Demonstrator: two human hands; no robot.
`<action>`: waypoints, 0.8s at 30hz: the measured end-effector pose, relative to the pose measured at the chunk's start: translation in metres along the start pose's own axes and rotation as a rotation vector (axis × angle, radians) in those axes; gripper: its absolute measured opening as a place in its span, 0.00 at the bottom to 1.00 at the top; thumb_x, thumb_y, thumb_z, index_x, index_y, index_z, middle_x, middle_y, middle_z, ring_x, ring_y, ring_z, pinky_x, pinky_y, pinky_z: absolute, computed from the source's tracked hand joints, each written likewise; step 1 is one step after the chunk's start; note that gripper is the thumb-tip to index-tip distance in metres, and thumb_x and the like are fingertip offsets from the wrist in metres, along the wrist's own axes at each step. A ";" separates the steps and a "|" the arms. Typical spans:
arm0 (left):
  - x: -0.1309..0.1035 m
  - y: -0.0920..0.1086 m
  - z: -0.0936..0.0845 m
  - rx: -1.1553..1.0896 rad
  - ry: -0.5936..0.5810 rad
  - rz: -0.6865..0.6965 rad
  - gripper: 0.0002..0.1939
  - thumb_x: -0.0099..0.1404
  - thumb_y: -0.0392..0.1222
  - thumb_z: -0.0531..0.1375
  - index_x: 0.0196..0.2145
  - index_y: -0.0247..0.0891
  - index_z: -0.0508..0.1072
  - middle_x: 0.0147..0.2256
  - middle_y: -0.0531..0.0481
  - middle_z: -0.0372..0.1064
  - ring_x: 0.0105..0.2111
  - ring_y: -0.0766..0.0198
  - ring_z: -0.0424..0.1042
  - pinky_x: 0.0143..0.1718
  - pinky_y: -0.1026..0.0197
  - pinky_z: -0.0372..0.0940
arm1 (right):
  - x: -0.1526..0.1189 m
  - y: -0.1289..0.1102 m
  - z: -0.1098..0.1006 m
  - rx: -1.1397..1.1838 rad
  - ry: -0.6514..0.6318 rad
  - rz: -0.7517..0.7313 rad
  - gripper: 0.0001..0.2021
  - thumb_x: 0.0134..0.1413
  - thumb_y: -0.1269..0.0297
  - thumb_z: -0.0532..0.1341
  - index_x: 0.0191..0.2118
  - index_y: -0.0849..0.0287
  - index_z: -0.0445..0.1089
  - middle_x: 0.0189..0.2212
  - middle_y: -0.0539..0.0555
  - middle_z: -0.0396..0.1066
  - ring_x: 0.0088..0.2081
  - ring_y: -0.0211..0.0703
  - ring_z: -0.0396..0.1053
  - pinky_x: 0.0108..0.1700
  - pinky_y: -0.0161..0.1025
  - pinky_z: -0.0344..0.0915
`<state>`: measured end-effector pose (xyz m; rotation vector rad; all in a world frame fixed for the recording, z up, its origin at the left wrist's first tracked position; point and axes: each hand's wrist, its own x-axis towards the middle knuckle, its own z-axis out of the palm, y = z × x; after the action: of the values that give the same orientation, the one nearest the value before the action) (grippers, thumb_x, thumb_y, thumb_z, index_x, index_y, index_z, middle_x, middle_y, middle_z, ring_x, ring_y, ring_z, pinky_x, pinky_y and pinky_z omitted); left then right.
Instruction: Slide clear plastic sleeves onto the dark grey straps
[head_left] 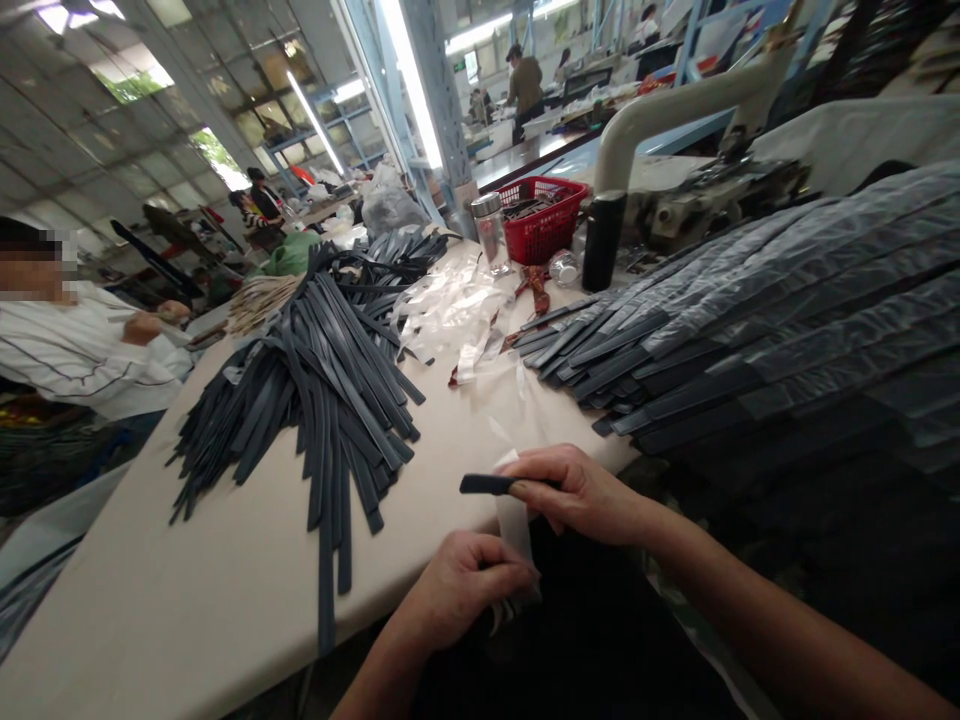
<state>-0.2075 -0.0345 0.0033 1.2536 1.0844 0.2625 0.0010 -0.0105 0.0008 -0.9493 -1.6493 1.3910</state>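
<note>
My right hand (pixel 581 492) pinches a dark strap (pixel 487 484) near its end, fingers closed over it, the tip poking out to the left just above the near edge of the surface (pixel 187 590). My left hand (pixel 465 585) sits below and nearer me, fingers curled shut on a clear sleeve (pixel 516 525) that runs up to the strap. The sleeve touches the strap where my right thumb presses.

Left of my hands a loose heap of bare straps (pixel 322 370) fans across the surface, a few ends hanging over the near edge. On the right, a big stack of bagged straps (pixel 750 330) lies in overlapping rows, glossy under plastic. Between the two, a litter of empty clear sleeves (pixel 450 305).

Further back, a red basket (pixel 541 222) holds dark bits I can't make out. Just left of it stands a clear bottle (pixel 491 232) with a metal cap; to its right, a black flask (pixel 601 240). A person in a striped sleeve (pixel 82 350) works at the far left.
</note>
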 end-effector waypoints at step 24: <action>0.047 0.004 0.026 -0.895 0.402 0.272 0.16 0.47 0.47 0.75 0.23 0.34 0.75 0.24 0.54 0.71 0.27 0.69 0.70 0.34 0.66 0.71 | -0.070 0.015 0.030 -0.376 0.315 0.003 0.12 0.65 0.65 0.53 0.35 0.59 0.72 0.30 0.52 0.71 0.32 0.39 0.70 0.35 0.34 0.63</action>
<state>-0.1617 -0.0175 -0.0189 0.5299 0.9444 1.1112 0.0051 -0.0839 -0.0239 -1.3098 -1.6897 0.8879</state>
